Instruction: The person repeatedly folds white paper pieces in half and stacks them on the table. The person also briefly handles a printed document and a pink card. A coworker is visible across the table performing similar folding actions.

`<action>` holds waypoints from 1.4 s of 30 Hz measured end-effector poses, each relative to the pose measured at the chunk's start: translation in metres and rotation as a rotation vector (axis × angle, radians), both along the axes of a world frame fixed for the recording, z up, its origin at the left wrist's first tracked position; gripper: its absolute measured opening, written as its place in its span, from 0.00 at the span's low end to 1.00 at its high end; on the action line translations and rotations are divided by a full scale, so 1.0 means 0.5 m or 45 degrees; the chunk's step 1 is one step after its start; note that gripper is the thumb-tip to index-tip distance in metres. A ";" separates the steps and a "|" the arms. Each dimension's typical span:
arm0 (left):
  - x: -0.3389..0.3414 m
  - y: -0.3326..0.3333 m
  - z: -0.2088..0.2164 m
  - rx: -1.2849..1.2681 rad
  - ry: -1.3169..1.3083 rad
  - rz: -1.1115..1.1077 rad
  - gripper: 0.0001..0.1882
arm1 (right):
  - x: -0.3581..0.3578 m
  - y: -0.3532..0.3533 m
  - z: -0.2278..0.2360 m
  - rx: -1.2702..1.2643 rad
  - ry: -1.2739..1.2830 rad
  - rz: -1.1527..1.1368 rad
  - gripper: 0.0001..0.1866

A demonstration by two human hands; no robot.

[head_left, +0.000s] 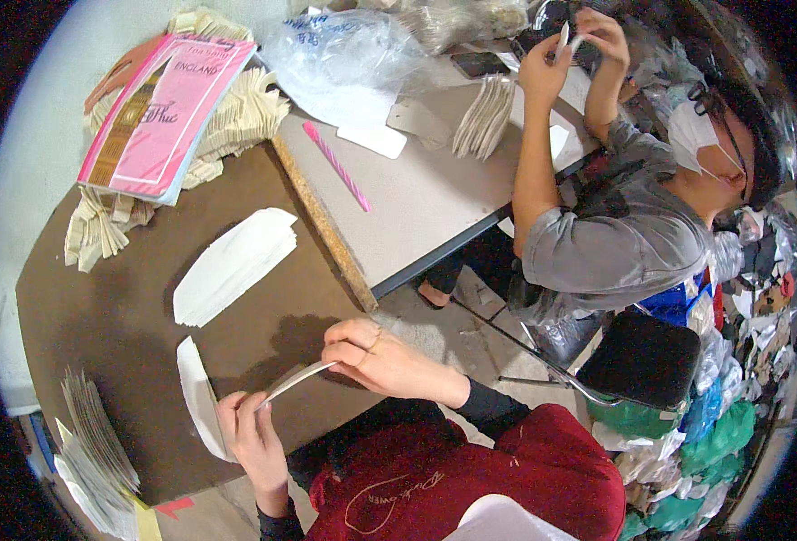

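A thin, curved off-white strip [299,382], paper or cloth, spans my two hands above the brown tabletop. My left hand [252,437] pinches its near left end between thumb and fingers. At the other end my right hand [371,357] grips it, thumb and fingers pressed together. Beside my left hand lies a narrow pile of white pieces [200,397], partly hidden by that hand. Farther off, a larger fanned pile of similar white pieces [234,266] rests flat on the table.
Fanned stacks [99,433] stand at the lower left edge. A pink notebook [169,117] lies on heaped cream pieces at the back left. Past a wooden strip [325,221] are a pink pen [337,167], plastic bags [335,59] and a co-worker [615,216]. A black chair [640,361] stands right.
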State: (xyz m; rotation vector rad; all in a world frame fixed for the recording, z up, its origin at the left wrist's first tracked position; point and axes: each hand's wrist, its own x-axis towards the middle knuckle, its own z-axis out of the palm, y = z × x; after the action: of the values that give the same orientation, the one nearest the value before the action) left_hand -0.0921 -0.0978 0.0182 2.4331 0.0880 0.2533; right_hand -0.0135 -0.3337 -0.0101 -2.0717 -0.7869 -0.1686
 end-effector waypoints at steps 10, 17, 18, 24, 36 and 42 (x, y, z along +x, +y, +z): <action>0.048 0.141 -0.034 0.288 0.026 0.444 0.34 | 0.043 0.025 -0.015 0.023 0.203 0.037 0.17; 0.036 0.152 -0.074 -0.057 0.122 0.481 0.38 | 0.066 0.049 0.006 -0.058 -0.025 -0.099 0.19; 0.037 0.146 -0.073 0.002 0.044 0.488 0.38 | 0.062 0.048 0.006 -0.005 -0.002 -0.083 0.19; 0.066 0.151 -0.009 -0.183 0.155 0.325 0.28 | 0.060 0.031 0.043 0.183 0.013 -0.090 0.15; 0.232 0.023 0.097 -1.486 0.564 -0.545 0.31 | 0.175 0.115 0.166 0.077 -0.415 -0.018 0.24; 0.218 0.037 0.036 -1.569 0.621 -0.621 0.38 | 0.176 0.118 0.109 0.096 -0.395 -0.080 0.20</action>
State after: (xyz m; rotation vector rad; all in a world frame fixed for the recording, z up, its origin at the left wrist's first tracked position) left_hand 0.0168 -0.0792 0.0365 1.1752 -0.1128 -0.4949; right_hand 0.0745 -0.2748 0.0446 -2.0249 -0.8853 -0.5573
